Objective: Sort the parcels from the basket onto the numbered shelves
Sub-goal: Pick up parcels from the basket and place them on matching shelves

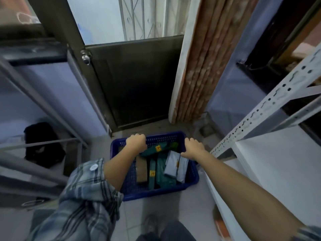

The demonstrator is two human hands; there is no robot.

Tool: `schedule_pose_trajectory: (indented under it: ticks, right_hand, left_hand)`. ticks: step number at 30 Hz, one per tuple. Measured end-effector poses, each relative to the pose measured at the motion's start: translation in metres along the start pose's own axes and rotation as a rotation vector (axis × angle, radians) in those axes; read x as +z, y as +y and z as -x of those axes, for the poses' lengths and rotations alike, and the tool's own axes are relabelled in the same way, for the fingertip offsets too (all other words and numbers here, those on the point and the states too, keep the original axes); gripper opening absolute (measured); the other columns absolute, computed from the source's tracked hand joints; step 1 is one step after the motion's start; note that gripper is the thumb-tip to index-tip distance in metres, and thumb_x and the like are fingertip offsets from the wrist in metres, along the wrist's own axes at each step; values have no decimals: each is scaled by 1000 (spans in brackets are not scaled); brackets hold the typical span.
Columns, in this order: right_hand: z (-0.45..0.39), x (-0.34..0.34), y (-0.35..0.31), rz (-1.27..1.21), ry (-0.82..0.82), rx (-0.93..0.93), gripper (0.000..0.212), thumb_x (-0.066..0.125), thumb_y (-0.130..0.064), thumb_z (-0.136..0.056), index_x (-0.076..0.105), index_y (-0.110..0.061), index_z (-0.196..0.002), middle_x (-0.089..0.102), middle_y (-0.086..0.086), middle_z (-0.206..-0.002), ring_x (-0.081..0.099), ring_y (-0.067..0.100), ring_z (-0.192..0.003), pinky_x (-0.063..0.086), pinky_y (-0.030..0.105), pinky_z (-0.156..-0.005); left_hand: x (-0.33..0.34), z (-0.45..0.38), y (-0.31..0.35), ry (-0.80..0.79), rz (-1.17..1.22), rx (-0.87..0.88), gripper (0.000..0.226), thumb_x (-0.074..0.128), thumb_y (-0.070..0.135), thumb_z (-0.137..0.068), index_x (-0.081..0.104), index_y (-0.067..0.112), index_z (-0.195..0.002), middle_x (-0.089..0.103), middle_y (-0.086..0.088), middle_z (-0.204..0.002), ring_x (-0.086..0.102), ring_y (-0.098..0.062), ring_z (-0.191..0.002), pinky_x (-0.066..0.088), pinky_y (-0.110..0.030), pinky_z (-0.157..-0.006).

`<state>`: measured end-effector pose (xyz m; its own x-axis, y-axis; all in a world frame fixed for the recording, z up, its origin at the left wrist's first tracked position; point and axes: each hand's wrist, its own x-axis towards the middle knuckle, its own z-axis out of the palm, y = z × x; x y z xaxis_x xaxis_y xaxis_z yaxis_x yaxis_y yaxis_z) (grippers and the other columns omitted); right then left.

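A blue plastic basket (192,178) sits on the tiled floor in front of me. It holds several parcels: green ones (163,173) with yellow stickers, a brown cardboard one (141,170) and grey ones (173,165). My left hand (136,142) is curled over the basket's far rim on the left. My right hand (193,148) grips the rim at the far right corner. A white metal shelf unit (278,164) stands to the right; no shelf numbers are readable.
A grey metal rack (43,105) stands on the left with a black bag (43,145) under it. A dark metal door (135,80) and a stack of brown boards (199,66) close off the far end. My shoe (151,225) is on the floor behind the basket.
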<state>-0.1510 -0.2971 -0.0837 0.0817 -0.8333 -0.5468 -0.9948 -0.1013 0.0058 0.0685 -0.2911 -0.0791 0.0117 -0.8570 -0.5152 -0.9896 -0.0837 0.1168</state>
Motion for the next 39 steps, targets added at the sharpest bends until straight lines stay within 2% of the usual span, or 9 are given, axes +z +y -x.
schedule_pose_trajectory:
  ticks: [9,13,16,19,28,32,35,37,39]
  right_hand:
    - [-80,32,2,-37,-200,-39,58,55,-38,-91,33,-9,-136,43,15,-132,46,31,-118,43,39,-89]
    - [-125,52,9,-97,-256,-64,46,57,-34,-88,44,-8,-124,50,14,-124,52,30,-109,45,37,-79]
    - [-158,74,17,-99,-303,-52,56,58,-31,-88,41,-6,-134,43,18,-135,48,32,-117,46,37,-86]
    - [-191,103,24,-112,-324,-41,46,57,-26,-88,44,-5,-126,45,18,-131,45,34,-119,46,40,-92]
    - [-300,239,17,-185,-383,32,50,58,-30,-89,39,-6,-128,47,15,-124,50,30,-110,46,34,-78]
    - [-338,283,5,-39,-273,-31,46,57,-26,-89,38,-9,-127,42,12,-128,46,28,-116,42,34,-85]
    - [-373,293,-17,72,-82,-129,60,61,-15,-84,34,-7,-137,39,13,-138,40,29,-125,37,34,-96]
    - [-400,295,-35,147,91,-250,75,76,-7,-66,44,-1,-134,45,20,-137,46,33,-124,41,38,-96]
    - [-426,299,-51,226,213,-330,86,87,-3,-35,61,2,-117,60,25,-116,60,37,-107,50,40,-87]
  left_hand:
    - [46,-65,-2,-238,33,-133,32,46,21,-96,50,8,-125,54,-14,-123,52,-33,-111,44,-42,-90]
    - [69,-106,-6,-318,68,-229,47,44,20,-98,34,3,-140,47,-17,-136,50,-33,-119,43,-40,-91]
    - [93,-134,-15,-367,77,-270,39,44,18,-96,45,4,-132,48,-16,-134,49,-33,-118,42,-41,-93]
    - [131,-164,-30,-414,63,-299,41,42,17,-97,41,6,-136,44,-15,-137,44,-33,-123,40,-42,-97]
    - [289,-262,-59,-468,16,-238,46,47,25,-96,36,7,-137,44,-12,-136,42,-28,-125,41,-37,-95]
    - [360,-283,-62,-490,55,-206,48,45,27,-96,35,7,-138,46,-10,-134,44,-27,-122,43,-35,-92]
    - [400,-290,-66,-541,92,-208,51,47,31,-96,33,8,-139,46,-10,-134,45,-26,-121,44,-34,-91]
    - [421,-292,-70,-569,108,-206,51,48,33,-96,33,9,-138,45,-10,-135,44,-27,-123,44,-35,-94]
    - [438,-294,-76,-592,129,-217,54,49,35,-95,31,10,-140,43,-10,-136,42,-26,-125,42,-35,-97]
